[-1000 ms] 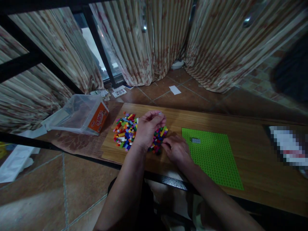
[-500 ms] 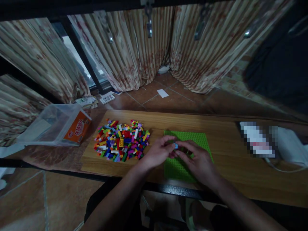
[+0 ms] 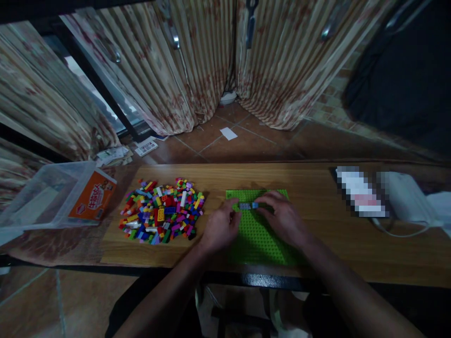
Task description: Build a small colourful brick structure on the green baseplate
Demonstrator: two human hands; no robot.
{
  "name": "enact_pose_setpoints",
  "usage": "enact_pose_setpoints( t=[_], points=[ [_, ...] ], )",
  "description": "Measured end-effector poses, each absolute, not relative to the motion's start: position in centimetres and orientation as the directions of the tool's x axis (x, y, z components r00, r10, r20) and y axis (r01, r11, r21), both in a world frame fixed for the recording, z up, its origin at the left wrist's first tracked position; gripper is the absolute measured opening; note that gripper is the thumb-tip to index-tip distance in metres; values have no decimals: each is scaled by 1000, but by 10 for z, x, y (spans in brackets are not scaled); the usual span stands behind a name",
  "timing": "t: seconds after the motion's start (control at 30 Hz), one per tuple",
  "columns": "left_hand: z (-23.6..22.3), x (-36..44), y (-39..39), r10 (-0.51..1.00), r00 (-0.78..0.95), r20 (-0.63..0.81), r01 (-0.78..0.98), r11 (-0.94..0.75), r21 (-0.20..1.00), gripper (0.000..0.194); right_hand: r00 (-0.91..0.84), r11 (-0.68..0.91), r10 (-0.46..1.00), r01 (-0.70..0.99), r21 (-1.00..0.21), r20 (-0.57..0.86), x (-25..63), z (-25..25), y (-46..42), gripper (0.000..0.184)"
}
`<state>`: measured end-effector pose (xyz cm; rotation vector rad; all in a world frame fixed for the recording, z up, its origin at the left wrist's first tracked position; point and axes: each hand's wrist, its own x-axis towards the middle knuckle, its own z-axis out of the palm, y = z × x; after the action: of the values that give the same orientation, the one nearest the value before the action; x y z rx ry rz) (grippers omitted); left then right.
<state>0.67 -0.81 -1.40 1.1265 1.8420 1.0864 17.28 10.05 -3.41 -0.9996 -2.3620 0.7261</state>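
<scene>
While the right hand [image 3: 283,219] pinches a blue brick [image 3: 254,205] beside the gray brick [image 3: 244,206], seemingly for alignment, the left hand [image 3: 220,227], thumb and finger parted, flanks the other end, perhaps for steadying; both bricks are over the green baseplate [image 3: 259,241], near center frame.

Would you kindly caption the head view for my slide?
Right hand holds a small blue brick beside a grey brick on a green studded baseplate, left hand alongside.
</scene>
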Motion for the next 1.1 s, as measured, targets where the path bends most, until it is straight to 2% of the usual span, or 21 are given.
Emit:
enact_pose_setpoints(
  t=[0.23,0.5,0.77,1.0,1.1],
  points=[
    [-24,10,-9,960,-261,-105,596,245,765,45,-637,584,754,537,-609,161,168,-46,104,17],
    [-24,22,-6,989,-85,-122,874,132,467,52,-635,575,756,531,-623,157,168,-47,108,17],
    [-25,31,-5,989,-59,-134,930,104,353,50,-632,562,761,528,-637,148,168,-49,109,17],
    [-20,43,-5,991,-25,-131,993,39,111,48,-613,538,778,542,-646,134,167,-52,110,17],
    [-22,48,-7,996,-8,-84,998,13,60,46,-609,542,780,540,-644,146,168,-55,109,18]
  ],
)
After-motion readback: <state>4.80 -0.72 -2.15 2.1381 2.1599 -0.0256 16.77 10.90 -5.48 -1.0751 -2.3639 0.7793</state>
